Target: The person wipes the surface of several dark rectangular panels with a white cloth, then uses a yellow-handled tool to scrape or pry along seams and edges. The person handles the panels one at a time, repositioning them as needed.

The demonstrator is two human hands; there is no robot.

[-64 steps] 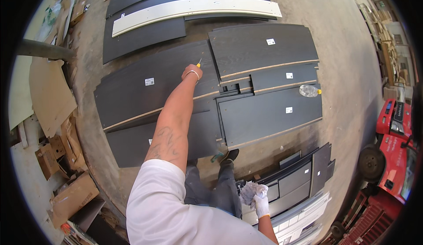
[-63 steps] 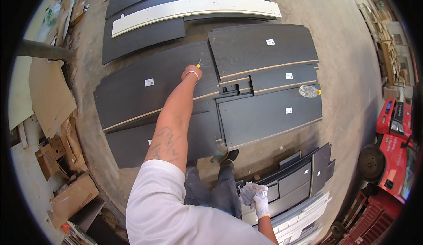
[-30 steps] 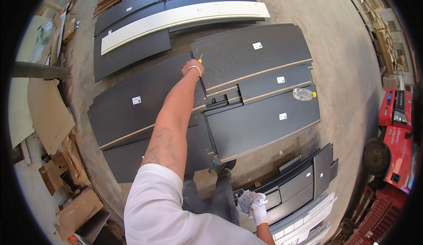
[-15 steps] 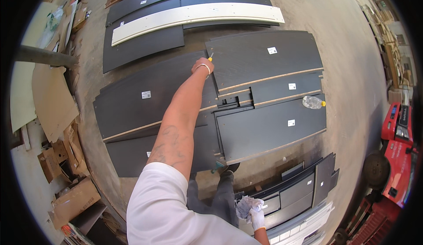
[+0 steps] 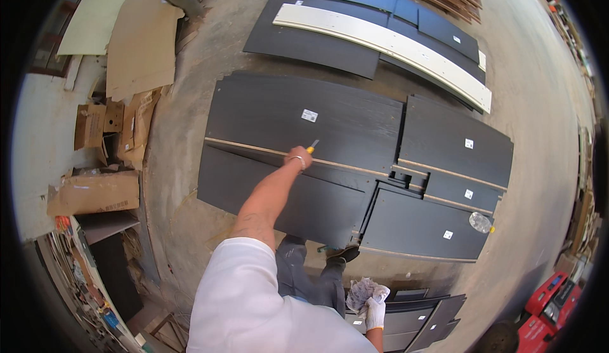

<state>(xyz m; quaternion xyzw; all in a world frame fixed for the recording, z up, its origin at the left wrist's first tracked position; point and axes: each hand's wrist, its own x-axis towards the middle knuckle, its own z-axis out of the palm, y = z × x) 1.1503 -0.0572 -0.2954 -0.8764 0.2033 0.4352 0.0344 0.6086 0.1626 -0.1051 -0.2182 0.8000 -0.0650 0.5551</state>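
Observation:
My left hand (image 5: 298, 157), bare and with a pale band at the wrist, reaches forward, closed round a small yellow-handled tool (image 5: 313, 146) with a thin grey tip. It is over the front edge of a large dark panel (image 5: 266, 108) bearing a white label; whether it touches the panel, I cannot tell. Another dark panel (image 5: 266, 185) lies just nearer to me, under my forearm. Down at the lower right, my right hand (image 5: 375, 313) wears a white glove and grips a crumpled grey rag (image 5: 363, 293).
More dark panels (image 5: 457, 131) lie to the right, with a clear plastic bottle (image 5: 479, 222) on one. A long white board (image 5: 380, 48) rests across panels at the back. Cardboard boxes (image 5: 95, 191) line the left; a red machine (image 5: 545, 302) stands at the lower right.
My view has swung left, so the panels appear further right. My left hand with the tool has come back from the gap between panels to the left panel's near edge. The right hand still grips the rag.

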